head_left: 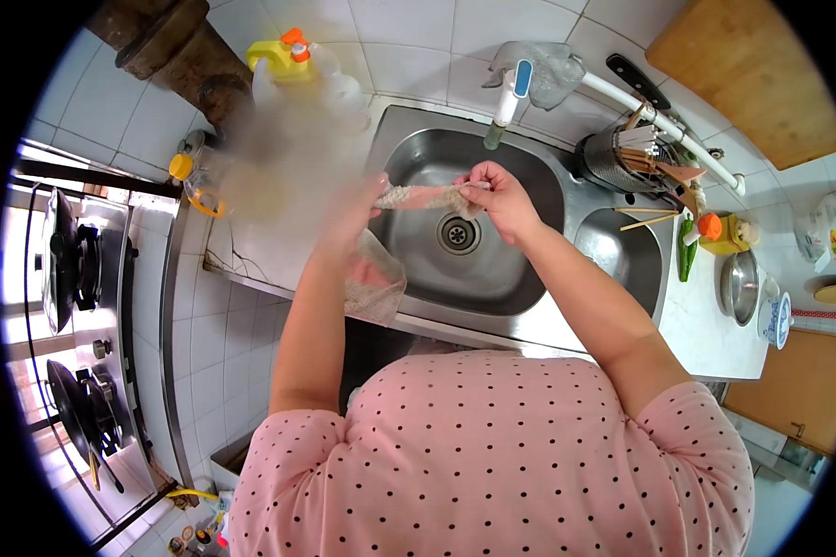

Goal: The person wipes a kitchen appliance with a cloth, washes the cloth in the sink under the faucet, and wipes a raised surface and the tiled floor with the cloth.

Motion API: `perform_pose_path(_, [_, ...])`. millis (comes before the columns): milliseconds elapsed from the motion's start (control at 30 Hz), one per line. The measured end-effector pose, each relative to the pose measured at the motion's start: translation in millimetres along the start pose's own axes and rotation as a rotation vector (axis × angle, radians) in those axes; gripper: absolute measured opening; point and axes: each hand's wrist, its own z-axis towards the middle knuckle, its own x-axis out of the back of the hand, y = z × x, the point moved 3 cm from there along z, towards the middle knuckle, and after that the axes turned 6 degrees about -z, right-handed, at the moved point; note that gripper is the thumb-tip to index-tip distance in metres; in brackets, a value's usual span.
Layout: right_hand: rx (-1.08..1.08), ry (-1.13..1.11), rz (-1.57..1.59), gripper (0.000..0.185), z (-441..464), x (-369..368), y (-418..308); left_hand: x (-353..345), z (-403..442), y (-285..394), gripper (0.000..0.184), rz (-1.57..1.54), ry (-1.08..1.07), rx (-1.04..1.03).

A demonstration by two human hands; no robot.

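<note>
A pink-and-beige dishcloth point(422, 197) stretches between my two hands above the steel sink point(409, 269). My left hand point(355, 206), partly smeared by a hazy patch in the picture, closes around one stretch of it near the sink's left rim. Below that hand, a loose part of the cloth hangs over the counter's front edge. The fingers of my right hand point(499, 197) pinch the bunched other end, over the basin just above the drain point(458, 235). The faucet point(508, 104) stands behind, and no running water shows.
A smaller basin point(622, 251) adjoins on the right, with a utensil basket point(622, 158) behind it. Farther right are a green chili point(686, 249), a yellow bottle point(729, 234) and a metal bowl point(740, 288). On the left stand a yellow-capped jug point(283, 60) and a stove point(102, 348) with pans.
</note>
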Motion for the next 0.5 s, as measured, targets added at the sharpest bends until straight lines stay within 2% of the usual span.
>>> perform_pose_path(200, [-0.046, -0.012, 0.174, 0.027, -11, 5, -8, 9, -3, -12, 0.016, -0.151, -0.002, -0.209])
perform_pose_path(267, [-0.073, 0.03, 0.114, 0.026, -15, 3, -10, 22, -4, -18, 0.014, -0.146, -0.046, -0.3])
perform_pose_path(400, [-0.054, 0.028, 0.042, 0.023, -31, -11, -16, 37, -23, -18, 0.017, 0.08, -0.095, -0.392])
perform_pose_path(500, [0.143, -0.077, -0.255, 0.023, -49, -26, -15, 40, -58, -9, 0.018, 0.169, -0.111, -0.463])
